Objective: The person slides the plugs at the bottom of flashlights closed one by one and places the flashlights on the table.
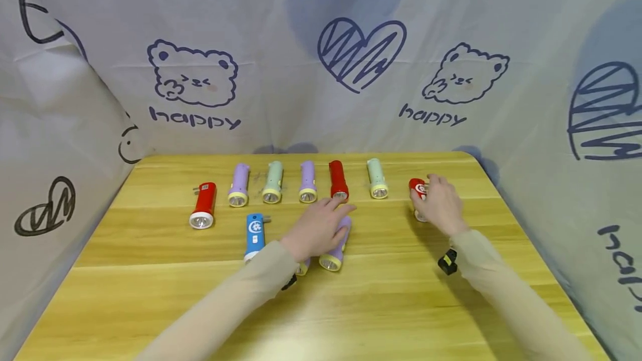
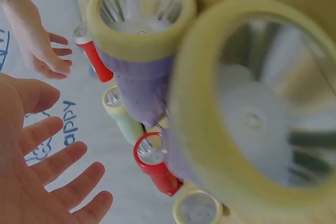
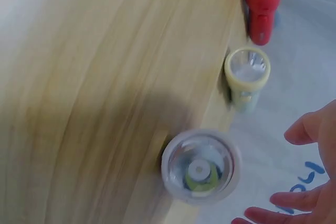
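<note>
The relation that seems to matter most is on the right: the white-rimmed red flashlight (image 1: pixel 416 184) lies just left of the right hand (image 1: pixel 441 205), partly covered by it, its long axis running from the far edge of the surface (image 1: pixel 381 316) toward the person, lens end nearer. The right hand is plainly the closer of the two; its fingers are extended and spaced apart, gripping nothing, though whether any part touches the casing I cannot tell. The left hand (image 1: pixel 318 227), fingers spread and likewise holding nothing, is above the slanting purple flashlight (image 1: pixel 343 238), whose lens end points toward the person and a little left; contact there is unclear too. A second purple flashlight (image 1: pixel 302 268) lies mostly hidden beneath the left hand and wrist, with the blue flashlight (image 1: pixel 255 232) just left of it, metal prongs jutting from its side. The casings look like smooth, hard plastic: narrow rounded barrels flaring into wide, circular rims around shiny, ridged reflectors. The mint flashlight (image 1: pixel 375 173) behind has a pale yellow rim. Streaky yellow wood grain runs across the surface, and the printed cloth (image 1: pixel 281 88) behind hangs soft and lightly creased.
</note>
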`<act>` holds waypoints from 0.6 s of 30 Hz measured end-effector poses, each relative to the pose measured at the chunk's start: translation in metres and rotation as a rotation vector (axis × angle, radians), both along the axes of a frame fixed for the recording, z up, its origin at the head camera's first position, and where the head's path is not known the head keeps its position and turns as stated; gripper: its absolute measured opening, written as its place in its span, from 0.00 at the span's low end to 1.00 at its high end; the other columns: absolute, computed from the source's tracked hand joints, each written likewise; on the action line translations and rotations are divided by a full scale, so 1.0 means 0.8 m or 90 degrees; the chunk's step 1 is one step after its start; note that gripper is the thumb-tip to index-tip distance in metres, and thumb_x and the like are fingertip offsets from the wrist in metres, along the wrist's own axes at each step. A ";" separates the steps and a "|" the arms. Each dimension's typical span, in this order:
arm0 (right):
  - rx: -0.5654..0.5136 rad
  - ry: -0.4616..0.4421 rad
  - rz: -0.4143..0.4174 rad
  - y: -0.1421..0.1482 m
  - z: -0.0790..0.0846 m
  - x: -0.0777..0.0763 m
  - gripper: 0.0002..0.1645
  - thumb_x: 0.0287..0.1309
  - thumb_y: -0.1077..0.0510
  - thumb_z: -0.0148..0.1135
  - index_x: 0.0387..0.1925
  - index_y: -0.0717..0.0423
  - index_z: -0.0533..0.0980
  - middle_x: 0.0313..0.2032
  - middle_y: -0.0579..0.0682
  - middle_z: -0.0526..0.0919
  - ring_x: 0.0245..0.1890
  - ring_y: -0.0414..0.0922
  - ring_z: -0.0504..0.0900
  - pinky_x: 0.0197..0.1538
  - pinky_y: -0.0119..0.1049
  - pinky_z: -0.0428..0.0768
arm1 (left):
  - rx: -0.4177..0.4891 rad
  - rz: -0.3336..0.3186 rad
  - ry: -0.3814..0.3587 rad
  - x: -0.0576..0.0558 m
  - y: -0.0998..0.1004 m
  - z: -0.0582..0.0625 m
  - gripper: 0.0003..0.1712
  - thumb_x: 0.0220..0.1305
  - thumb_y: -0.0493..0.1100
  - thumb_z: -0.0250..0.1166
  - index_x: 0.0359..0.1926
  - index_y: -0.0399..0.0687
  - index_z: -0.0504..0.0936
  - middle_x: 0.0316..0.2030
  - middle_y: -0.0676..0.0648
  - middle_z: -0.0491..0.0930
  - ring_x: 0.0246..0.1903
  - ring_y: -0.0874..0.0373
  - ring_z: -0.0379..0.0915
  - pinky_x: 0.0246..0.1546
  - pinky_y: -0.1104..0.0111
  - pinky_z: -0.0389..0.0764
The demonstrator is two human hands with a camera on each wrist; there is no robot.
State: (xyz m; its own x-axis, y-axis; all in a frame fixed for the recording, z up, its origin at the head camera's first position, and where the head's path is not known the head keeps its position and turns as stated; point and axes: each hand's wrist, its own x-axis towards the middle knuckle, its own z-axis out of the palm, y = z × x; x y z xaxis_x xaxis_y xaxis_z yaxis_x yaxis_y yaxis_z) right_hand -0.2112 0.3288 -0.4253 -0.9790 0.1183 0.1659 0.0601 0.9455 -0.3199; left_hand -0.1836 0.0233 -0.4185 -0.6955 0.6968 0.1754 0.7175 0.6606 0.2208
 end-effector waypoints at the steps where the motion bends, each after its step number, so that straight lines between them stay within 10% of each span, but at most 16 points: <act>1: 0.005 -0.011 -0.002 0.003 0.001 0.000 0.40 0.67 0.43 0.56 0.66 0.72 0.66 0.56 0.73 0.75 0.51 0.70 0.77 0.41 0.63 0.82 | -0.006 -0.002 0.006 -0.001 0.004 0.000 0.25 0.74 0.47 0.57 0.69 0.48 0.72 0.68 0.41 0.72 0.67 0.44 0.70 0.72 0.54 0.70; 8: -0.017 -0.116 -0.024 0.017 0.002 -0.011 0.48 0.67 0.38 0.52 0.68 0.76 0.60 0.61 0.77 0.71 0.58 0.73 0.74 0.54 0.69 0.78 | -0.048 0.005 -0.006 -0.003 0.026 0.002 0.27 0.75 0.50 0.57 0.71 0.53 0.69 0.70 0.44 0.70 0.71 0.43 0.65 0.71 0.50 0.71; 18: -0.090 -0.247 -0.069 0.030 -0.004 -0.026 0.41 0.65 0.32 0.50 0.49 0.70 0.68 0.40 0.64 0.76 0.37 0.55 0.75 0.35 0.42 0.74 | -0.096 -0.003 -0.016 -0.008 0.049 -0.001 0.29 0.75 0.53 0.56 0.73 0.57 0.67 0.72 0.47 0.68 0.70 0.47 0.66 0.75 0.53 0.65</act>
